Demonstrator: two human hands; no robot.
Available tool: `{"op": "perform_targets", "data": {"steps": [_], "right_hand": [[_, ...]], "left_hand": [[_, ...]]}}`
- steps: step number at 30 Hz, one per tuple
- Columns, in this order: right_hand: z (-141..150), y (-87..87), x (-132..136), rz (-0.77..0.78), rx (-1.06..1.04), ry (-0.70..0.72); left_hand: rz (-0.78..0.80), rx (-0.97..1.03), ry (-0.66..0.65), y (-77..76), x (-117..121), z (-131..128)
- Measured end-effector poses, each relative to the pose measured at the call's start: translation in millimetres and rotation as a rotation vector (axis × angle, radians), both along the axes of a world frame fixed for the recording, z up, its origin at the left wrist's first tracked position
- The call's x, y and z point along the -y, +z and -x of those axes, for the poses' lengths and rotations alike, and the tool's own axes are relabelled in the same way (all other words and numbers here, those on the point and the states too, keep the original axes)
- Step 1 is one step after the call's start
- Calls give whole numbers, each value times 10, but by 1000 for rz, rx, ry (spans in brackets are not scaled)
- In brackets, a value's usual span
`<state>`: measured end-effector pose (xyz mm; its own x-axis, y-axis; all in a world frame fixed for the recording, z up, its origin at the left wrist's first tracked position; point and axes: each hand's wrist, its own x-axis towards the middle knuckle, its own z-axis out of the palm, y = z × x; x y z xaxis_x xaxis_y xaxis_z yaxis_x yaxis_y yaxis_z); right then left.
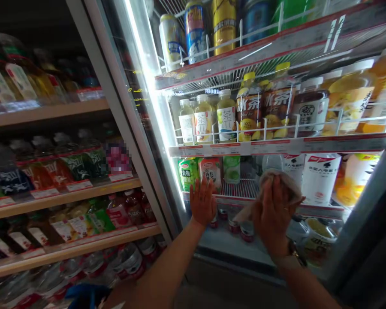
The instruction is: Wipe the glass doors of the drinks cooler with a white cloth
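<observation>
- I see the left hand (203,201) open, palm flat on the cooler's glass door (241,246)
- Right hand (272,214) open just beside it, pressing a crumpled cloth (278,184) to the glass
- Behind the glass: bottled tea (227,118) on a wire-railed shelf (276,146), cans (196,32) higher up

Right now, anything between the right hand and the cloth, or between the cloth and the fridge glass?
Nothing visible. The right hand lies directly on the cloth, and the cloth appears pressed against the glass door. The drinks stand behind that glass.
</observation>
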<state>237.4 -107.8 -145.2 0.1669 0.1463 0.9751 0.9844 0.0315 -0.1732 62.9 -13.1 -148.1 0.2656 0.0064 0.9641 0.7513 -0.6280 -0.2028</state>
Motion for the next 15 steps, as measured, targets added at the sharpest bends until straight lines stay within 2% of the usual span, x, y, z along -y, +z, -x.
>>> {"op": "perform_targets", "data": {"steps": [3, 7, 10, 12, 15], "right_hand": [[183, -173, -54, 75, 80, 18], [452, -470, -103, 229, 253, 162], [556, -616, -123, 259, 331, 235], [561, -631, -125, 259, 355, 245], [465, -505, -90, 269, 348, 239]], "left_hand": [[24, -1, -2, 1, 7, -3], [5, 0, 5, 9, 3, -1], [-15, -3, 4, 21, -4, 3], [-18, -6, -1, 28, -7, 6], [-20, -5, 2, 28, -7, 7]]}}
